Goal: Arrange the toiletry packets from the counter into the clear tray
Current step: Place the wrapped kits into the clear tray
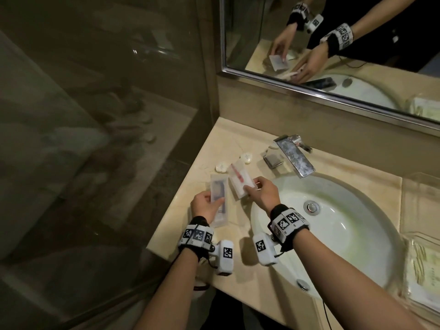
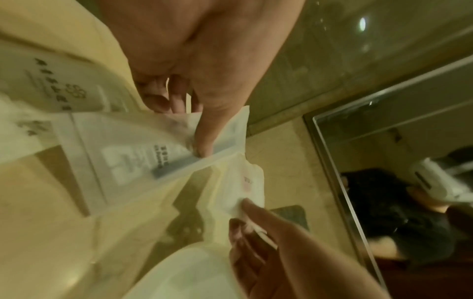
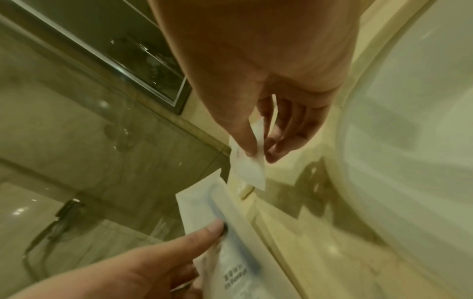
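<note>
On the counter left of the sink, my left hand (image 1: 217, 202) pinches a long clear packet with a blue toothbrush (image 1: 218, 194) inside; thumb on top, fingers beneath. In the left wrist view the thumb (image 2: 204, 137) presses that packet (image 2: 143, 153). My right hand (image 1: 248, 189) pinches the corner of a second packet with a red item (image 1: 239, 181), tilted up off the counter; in the right wrist view the thumb (image 3: 245, 139) grips its white corner (image 3: 247, 168). The clear tray (image 1: 408, 237) sits right of the sink, with pale packets in it.
Two small white soaps (image 1: 221, 167) (image 1: 246, 158) lie behind the packets. A chrome faucet (image 1: 294, 156) juts over the white sink (image 1: 345, 234). Another clear container (image 1: 421, 191) stands behind the tray. A mirror (image 1: 333, 44) is above, and a glass partition (image 1: 95, 115) bounds the counter's left.
</note>
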`<control>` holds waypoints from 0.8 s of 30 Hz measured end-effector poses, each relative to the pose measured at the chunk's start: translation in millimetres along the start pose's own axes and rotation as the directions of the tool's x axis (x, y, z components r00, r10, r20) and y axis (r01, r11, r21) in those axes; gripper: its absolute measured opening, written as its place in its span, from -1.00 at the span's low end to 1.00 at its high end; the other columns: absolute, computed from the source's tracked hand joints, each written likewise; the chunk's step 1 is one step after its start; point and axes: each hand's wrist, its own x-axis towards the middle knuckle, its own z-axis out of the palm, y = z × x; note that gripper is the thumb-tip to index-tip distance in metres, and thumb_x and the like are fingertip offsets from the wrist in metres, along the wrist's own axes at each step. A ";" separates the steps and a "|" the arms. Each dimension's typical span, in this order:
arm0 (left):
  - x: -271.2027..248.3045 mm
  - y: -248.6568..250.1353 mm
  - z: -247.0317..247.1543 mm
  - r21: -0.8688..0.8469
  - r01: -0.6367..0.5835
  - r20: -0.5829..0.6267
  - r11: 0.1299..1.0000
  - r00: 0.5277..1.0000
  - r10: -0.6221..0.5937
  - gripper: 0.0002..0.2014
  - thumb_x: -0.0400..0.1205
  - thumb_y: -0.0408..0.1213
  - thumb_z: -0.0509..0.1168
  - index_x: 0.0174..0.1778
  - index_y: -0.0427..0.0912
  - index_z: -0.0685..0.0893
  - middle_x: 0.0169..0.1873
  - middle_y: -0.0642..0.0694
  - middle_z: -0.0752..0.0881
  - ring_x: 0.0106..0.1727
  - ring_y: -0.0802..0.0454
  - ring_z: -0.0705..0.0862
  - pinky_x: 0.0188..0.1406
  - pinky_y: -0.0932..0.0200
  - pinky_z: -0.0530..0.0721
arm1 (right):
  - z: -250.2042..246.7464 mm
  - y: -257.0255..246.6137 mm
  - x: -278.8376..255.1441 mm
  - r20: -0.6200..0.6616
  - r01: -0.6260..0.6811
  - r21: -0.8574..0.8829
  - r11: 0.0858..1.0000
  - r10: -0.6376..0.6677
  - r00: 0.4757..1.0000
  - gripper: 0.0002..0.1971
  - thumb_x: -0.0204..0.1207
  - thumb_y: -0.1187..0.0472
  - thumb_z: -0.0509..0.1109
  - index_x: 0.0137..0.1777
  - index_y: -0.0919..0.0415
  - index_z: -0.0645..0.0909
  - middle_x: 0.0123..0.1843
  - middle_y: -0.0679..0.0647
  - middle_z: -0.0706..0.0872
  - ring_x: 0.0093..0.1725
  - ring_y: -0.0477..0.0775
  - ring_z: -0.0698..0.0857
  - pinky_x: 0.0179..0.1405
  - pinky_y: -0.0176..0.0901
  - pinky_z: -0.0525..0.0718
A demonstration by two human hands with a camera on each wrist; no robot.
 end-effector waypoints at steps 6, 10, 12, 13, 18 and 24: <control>-41.6 29.0 -4.0 -0.279 -0.072 0.062 0.957 0.994 0.093 -0.73 0.53 -0.29 0.46 0.10 -0.31 0.72 -0.01 -0.21 0.81 0.02 -0.09 0.77 0.12 0.01 0.74 | -55.5 -6.4 -37.8 -0.117 0.196 0.176 0.965 -0.177 0.977 -0.87 0.48 0.23 0.49 -0.11 0.15 0.57 -0.31 0.05 0.64 -0.29 0.06 0.63 -0.13 -0.06 0.68; -79.2 50.8 9.5 -0.382 -0.153 0.099 0.911 0.974 0.205 -0.77 0.56 -0.22 0.43 0.09 -0.21 0.74 -0.04 -0.12 0.85 0.01 -0.06 0.81 0.06 0.01 0.77 | -107.3 -6.7 -62.6 -0.196 0.311 0.266 0.913 -0.265 0.944 -0.84 0.51 0.25 0.48 -0.18 0.13 0.53 -0.41 -0.10 0.54 -0.40 -0.09 0.55 -0.24 -0.19 0.62; -96.7 66.1 21.5 -0.402 -0.183 0.126 0.897 0.959 0.252 -0.76 0.57 -0.22 0.42 0.13 -0.18 0.74 -0.04 -0.09 0.85 -0.06 0.07 0.83 -0.13 0.21 0.77 | -135.6 -3.6 -74.9 -0.253 0.357 0.314 0.880 -0.285 0.924 -0.93 0.54 0.27 0.46 -0.06 0.24 0.63 -0.28 -0.03 0.67 -0.35 -0.13 0.64 -0.20 -0.17 0.72; -105.9 75.3 29.3 -0.409 -0.199 0.146 0.891 0.949 0.280 -0.76 0.57 -0.23 0.41 0.14 -0.17 0.73 -0.04 -0.09 0.85 -0.11 0.14 0.83 -0.24 0.32 0.74 | -150.9 -0.3 -81.3 -0.282 0.377 0.321 0.869 -0.292 0.914 -0.90 0.55 0.25 0.46 -0.01 0.28 0.66 -0.19 0.04 0.73 -0.28 -0.07 0.69 -0.16 -0.11 0.76; -147.7 110.4 86.3 -0.401 -0.248 0.223 0.882 0.907 0.357 -0.76 0.54 -0.20 0.46 0.11 -0.14 0.74 -0.05 -0.20 0.85 -0.06 -0.08 0.76 -0.01 -0.01 0.67 | -223.4 46.0 -105.4 -0.389 0.365 0.310 0.878 -0.234 0.891 -0.82 0.52 0.01 0.44 -0.06 0.12 0.70 -0.13 0.13 0.80 -0.21 0.02 0.71 -0.14 0.02 0.69; -187.6 127.3 177.3 -0.425 -0.271 0.302 0.864 0.857 0.417 -0.62 0.51 -0.33 0.48 0.22 -0.13 0.58 -0.15 -0.12 0.82 -0.26 0.08 0.77 -0.28 0.14 0.72 | -292.4 125.8 -141.8 -0.438 0.259 0.383 0.887 -0.073 0.896 -0.82 0.55 0.09 0.47 0.10 0.09 0.66 0.05 0.06 0.79 -0.04 0.07 0.79 -0.08 0.01 0.81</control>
